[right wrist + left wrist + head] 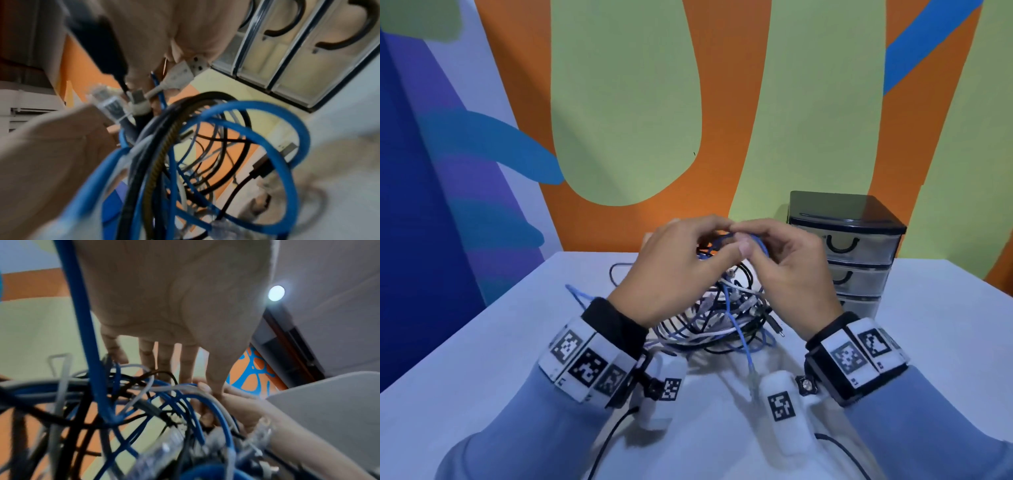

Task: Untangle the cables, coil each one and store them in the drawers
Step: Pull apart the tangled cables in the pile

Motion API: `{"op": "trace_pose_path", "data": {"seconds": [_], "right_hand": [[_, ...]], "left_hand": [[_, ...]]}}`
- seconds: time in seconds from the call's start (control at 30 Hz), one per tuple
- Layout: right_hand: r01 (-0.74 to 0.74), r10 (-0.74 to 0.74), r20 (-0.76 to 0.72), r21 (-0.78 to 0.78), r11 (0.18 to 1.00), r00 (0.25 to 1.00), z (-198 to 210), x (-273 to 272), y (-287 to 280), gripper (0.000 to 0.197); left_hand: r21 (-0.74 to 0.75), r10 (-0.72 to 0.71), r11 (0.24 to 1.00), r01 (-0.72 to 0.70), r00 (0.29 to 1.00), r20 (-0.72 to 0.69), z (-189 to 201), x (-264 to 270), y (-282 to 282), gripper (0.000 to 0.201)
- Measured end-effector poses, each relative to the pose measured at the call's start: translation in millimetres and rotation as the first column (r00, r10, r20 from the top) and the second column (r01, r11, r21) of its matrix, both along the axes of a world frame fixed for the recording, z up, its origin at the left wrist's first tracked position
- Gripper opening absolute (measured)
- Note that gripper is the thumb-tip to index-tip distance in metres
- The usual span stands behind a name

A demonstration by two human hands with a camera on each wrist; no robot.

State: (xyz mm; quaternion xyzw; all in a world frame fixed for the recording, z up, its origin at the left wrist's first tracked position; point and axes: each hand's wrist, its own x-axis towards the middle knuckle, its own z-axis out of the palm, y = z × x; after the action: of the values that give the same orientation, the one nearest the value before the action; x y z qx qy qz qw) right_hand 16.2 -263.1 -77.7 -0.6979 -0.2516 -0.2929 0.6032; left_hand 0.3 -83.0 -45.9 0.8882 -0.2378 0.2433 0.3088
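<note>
A tangle of blue, white and black cables (722, 318) lies mid-table, partly lifted. Both hands are raised over it and meet at a loop of blue cable (763, 246). My left hand (722, 236) pinches that loop from the left, and my right hand (756, 241) pinches it from the right. More blue cable (743, 339) hangs from the bundle toward me. In the left wrist view the tangle (123, 402) dangles under the palm. The right wrist view shows blue loops (257, 123) and clear plugs (107, 100). The black-topped drawer unit (849, 246) stands at the back right, all drawers closed.
The white table (500, 359) ends at its left edge, close to a painted wall. The drawer fronts (298, 65) have black handles. White wrist camera housings (664, 387) hang below both wrists, and their black leads (613, 435) trail over the table near me.
</note>
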Motion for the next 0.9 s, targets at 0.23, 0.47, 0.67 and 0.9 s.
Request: {"op": "trace_pose_path", "data": {"seconds": [0.23, 0.47, 0.67, 0.9], "right_hand": [[-0.235, 0.316, -0.064, 0.532, 0.814, 0.947, 31, -14, -7, 0.016], [-0.316, 0.402, -0.304, 0.297, 0.901, 0.863, 32, -19, -7, 0.029], [-0.281, 0.240, -0.210, -0.194, 0.940, 0.948, 14, -14, 10, 0.040], [0.124, -0.154, -0.053, -0.371, 0.920, 0.987, 3, -4, 7, 0.005]], "left_hand": [[0.176, 0.345, 0.925, -0.338, 0.939, -0.008, 0, 12, 28, 0.014], [-0.333, 0.036, 0.943, -0.003, 0.995, 0.094, 5, 9, 19, 0.013], [-0.691, -0.303, 0.671, 0.269, 0.950, 0.076, 16, -7, 12, 0.016], [-0.842, -0.507, 0.441, 0.311, 0.860, 0.052, 27, -11, 30, 0.018]]}}
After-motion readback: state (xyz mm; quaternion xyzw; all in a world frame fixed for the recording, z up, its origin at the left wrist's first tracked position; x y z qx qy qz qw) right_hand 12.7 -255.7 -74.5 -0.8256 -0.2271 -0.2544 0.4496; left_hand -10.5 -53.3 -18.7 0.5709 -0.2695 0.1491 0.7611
